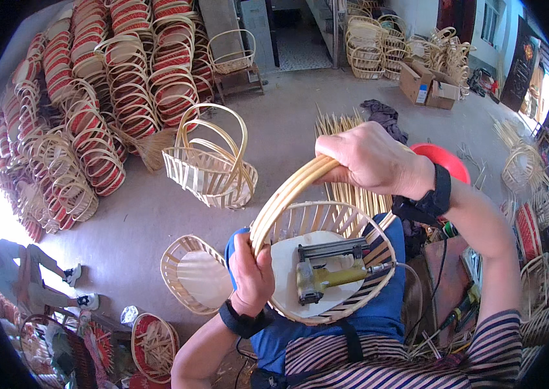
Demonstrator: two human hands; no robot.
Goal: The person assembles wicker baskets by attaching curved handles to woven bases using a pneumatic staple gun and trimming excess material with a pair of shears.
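Note:
A bent bundle of bamboo handle strips (pixel 291 185) arches over my lap, gripped by both hands. My left hand (pixel 252 275) is closed round its lower left end; my right hand (pixel 368 155) holds it higher up, at the right. Below them a slatted bamboo basket (pixel 381 249) with a pale wooden base rests on my thighs. An olive and black nail gun (pixel 316 282), with a hose attached, lies inside this basket. Another slatted basket (pixel 203 279) without a visible handle is on the floor to the left of my knee. The far end of the held strips is partly hidden.
Stacked red-banded baskets (pixel 109 97) line the back left. A handled basket (pixel 203 185), loose sticks (pixel 339 126) and a red basin (pixel 449 165) lie ahead. Cardboard boxes (pixel 417 84) are farther back. Another person's legs (pixel 47 266) show at left; tools (pixel 462 305) sit by my right side.

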